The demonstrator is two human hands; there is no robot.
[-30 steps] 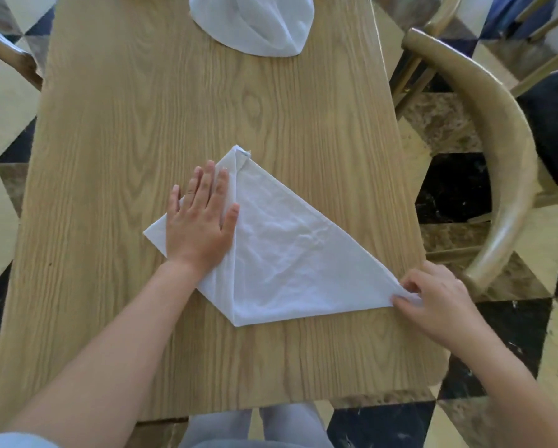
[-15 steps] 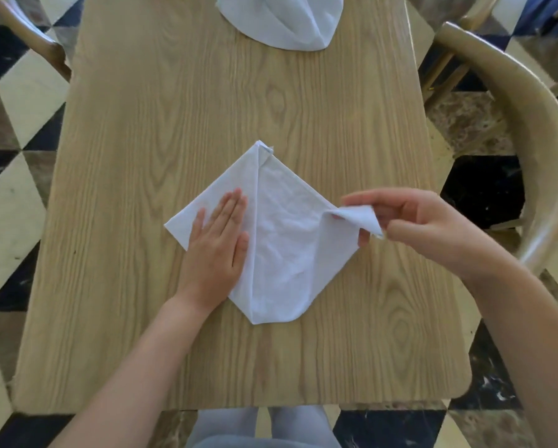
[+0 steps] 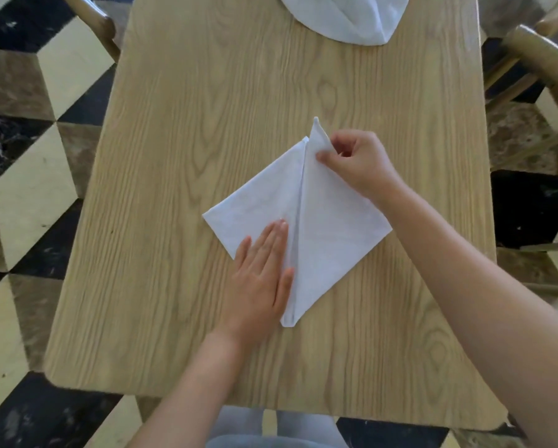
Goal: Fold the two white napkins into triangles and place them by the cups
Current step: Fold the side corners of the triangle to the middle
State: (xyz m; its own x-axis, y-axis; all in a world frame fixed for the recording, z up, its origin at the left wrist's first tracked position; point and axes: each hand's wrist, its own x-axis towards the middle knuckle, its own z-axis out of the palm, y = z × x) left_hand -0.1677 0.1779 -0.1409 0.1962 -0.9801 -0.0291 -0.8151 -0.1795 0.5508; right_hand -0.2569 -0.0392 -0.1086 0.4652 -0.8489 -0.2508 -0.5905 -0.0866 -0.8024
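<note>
Napkin one, mid-fold

Our left hand (image 3: 258,279) presses the napkin (image 3: 329,227) flat, fingers straight; right hand (image 3: 358,163) pinches its 12 o'clock corner. Second napkin (image 3: 345,17) untouched, no cups visible.

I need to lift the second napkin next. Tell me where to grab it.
Pinch the second napkin at its rounded near edge, reaching over the wooden table. That edge faces you and lies flat and free; its far part is out of view.

Two napkins (image 3: 319,227) (image 3: 345,17), two hands (image 3: 258,282) (image 3: 358,163), one table (image 3: 180,156).
</note>
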